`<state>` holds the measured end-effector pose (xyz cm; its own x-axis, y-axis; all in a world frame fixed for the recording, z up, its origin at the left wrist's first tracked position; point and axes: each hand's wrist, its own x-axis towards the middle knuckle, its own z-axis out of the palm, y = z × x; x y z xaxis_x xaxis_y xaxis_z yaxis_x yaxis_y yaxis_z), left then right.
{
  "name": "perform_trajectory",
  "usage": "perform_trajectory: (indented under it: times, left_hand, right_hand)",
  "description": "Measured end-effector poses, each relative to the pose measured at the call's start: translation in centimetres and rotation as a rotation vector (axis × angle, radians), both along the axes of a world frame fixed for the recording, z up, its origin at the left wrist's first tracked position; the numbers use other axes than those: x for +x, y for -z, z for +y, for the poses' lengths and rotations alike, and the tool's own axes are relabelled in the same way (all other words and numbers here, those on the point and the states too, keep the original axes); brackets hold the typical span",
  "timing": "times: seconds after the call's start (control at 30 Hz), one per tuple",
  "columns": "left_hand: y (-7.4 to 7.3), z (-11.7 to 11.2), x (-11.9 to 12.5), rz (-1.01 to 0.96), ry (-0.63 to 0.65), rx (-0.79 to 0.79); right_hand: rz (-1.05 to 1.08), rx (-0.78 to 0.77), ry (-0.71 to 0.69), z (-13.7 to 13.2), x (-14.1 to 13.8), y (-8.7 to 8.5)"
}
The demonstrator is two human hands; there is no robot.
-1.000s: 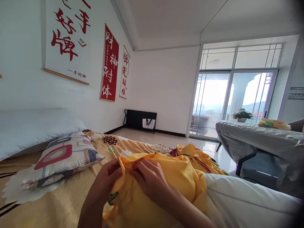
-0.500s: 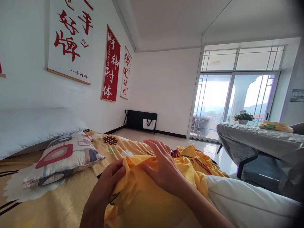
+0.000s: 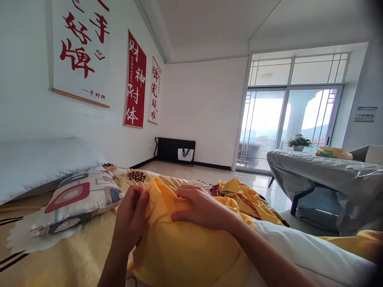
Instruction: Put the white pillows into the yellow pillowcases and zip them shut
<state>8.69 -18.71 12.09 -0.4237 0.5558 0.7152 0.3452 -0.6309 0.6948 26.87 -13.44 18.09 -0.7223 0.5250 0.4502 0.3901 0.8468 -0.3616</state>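
Note:
A yellow cloth (image 3: 185, 247) lies bunched over a white quilt (image 3: 302, 251) on the bed in front of me. My left hand (image 3: 131, 215) pinches the cloth's upper left edge, fingers closed on the fabric. My right hand (image 3: 200, 207) rests on top of the cloth just to the right, fingers curled into a fold of it. More crumpled yellow fabric (image 3: 242, 195) lies beyond my right hand.
A patterned cushion (image 3: 77, 199) and a white pillow (image 3: 38, 163) lie at the left on the yellow bedsheet (image 3: 68, 255). A grey covered table (image 3: 326, 175) stands at the right with a yellow packet (image 3: 333, 152). A black rack (image 3: 175, 149) stands by the far wall near glass doors (image 3: 287, 123).
My right hand has come down from a raised, spread pose onto the cloth. My left hand has lifted the cloth's edge higher. The view has shifted slightly right.

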Motion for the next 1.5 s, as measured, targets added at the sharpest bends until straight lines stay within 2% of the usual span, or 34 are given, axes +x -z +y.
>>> perform_trajectory:
  times: [0.1,0.17,0.23,0.3,0.4,0.47,0.57,0.67,0.73,0.77,0.83,0.93,1.03,1.1,1.2,1.33,1.4,1.5]
  left_hand:
    - [-2.6,1.6,1.0,0.250,0.043,0.018]
    - [-4.5,2.0,1.8,0.381,0.008,0.010]
    - [-6.2,2.0,2.2,0.452,0.000,-0.002]
    - [-7.4,1.6,2.3,0.415,0.042,-0.040]
    - [-8.4,0.9,2.1,0.205,0.108,-0.064]
    - [-8.5,0.5,2.0,0.098,0.134,-0.032]
    - [-8.3,0.2,1.9,0.148,0.168,-0.074]
    - [-8.0,0.2,1.1,0.289,0.030,-0.136]
    - [-7.8,0.3,0.2,0.312,-0.030,-0.160]
    - [-7.7,0.3,-0.3,0.289,0.000,-0.177]
    - [-7.5,0.5,-1.3,0.165,0.140,-0.203]
    - [-7.0,1.0,-2.2,-0.094,0.322,-0.217]
    - [-6.3,1.6,-2.0,-0.211,0.377,-0.188]
    - [-5.8,1.8,-1.3,-0.179,0.328,-0.124]
    - [-5.7,1.6,-0.2,-0.084,0.225,-0.041]
    - [-6.4,0.8,-0.2,-0.148,0.295,-0.009]
    - [-6.9,0.6,-0.6,-0.243,0.314,0.015]
    - [-7.2,0.6,-1.4,-0.354,0.300,0.034]
  right_hand:
    - [0.132,-0.080,-0.044,0.2,-0.6,0.9]
    - [0.249,-0.156,0.014,0.4,-1.2,1.1]
    - [0.312,-0.167,0.079,0.6,-1.3,0.7]
    - [0.307,-0.144,0.051,0.6,-0.9,-0.5]
    - [0.310,-0.175,-0.064,0.6,0.3,-2.6]
    - [0.313,-0.166,-0.062,0.5,0.9,-3.6]
    - [0.267,0.023,0.049,0.5,0.7,-4.1]
    - [0.207,0.182,0.165,0.2,0.1,-3.8]
    - [0.164,0.191,0.172,0.1,0.4,-3.7]
    - [0.146,0.174,0.150,0.2,0.9,-3.6]
    - [0.101,0.117,0.091,0.8,2.7,-3.5]
    - [-0.017,-0.015,0.088,2.6,7.1,-3.0]
    - [-0.064,-0.183,0.161,4.6,11.2,-1.7]
    - [0.019,-0.279,0.165,5.4,12.7,-0.7]
    - [0.092,-0.370,0.100,6.0,13.0,0.9]
    - [-0.112,-0.431,0.067,6.0,12.0,2.2]
    - [-0.043,-0.488,0.083,6.0,11.9,2.1]
    - [0.143,-0.498,0.153,5.9,12.6,0.6]
